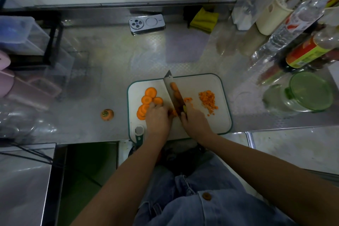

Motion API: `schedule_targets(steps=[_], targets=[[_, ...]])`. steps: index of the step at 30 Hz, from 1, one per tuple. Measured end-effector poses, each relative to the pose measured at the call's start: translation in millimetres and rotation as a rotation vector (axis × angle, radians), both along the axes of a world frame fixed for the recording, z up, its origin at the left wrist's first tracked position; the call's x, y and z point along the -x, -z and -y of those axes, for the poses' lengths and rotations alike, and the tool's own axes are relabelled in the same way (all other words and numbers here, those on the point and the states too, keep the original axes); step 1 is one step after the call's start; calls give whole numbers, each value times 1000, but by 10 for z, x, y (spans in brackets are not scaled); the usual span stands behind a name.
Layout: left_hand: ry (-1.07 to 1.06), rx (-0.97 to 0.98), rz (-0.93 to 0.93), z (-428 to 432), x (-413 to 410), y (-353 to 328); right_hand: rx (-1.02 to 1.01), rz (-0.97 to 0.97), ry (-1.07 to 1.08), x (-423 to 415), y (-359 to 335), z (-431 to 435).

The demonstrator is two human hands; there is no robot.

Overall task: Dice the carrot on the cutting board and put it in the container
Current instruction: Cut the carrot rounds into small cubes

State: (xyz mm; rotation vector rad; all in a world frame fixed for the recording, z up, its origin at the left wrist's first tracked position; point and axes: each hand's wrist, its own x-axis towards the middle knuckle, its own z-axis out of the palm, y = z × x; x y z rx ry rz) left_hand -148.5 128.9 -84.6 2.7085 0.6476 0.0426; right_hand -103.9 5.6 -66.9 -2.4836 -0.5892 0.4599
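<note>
Right of the cutting board [201,82] stood the lidded container [310,91], contents unclear. Right hand [195,121] gripped the knife [173,91]; left hand [157,117] clamped carrot pieces [173,113].

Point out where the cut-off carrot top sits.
Head view: the orange cut-off carrot top lies on the steel counter, left of the white green-rimmed cutting board.

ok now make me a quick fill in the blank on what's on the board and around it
1. On the cutting board, the round carrot slices lie to the ___ of the knife.
2. The diced carrot lies on the ___, not in the container.
3. The container's lid is ___.
4. The right hand grips the ___.
Missing words: left; cutting board; green; knife.
</note>
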Motion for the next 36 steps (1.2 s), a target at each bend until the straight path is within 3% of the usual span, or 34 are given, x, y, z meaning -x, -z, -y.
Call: schedule_targets(steps=[24, 36], targets=[[-65, 4, -14, 3, 21, 35, 134, 22, -122, 86, 19, -75], [-10, -40, 32, -68, 72, -59, -95, -8, 19, -190, -22, 121]])
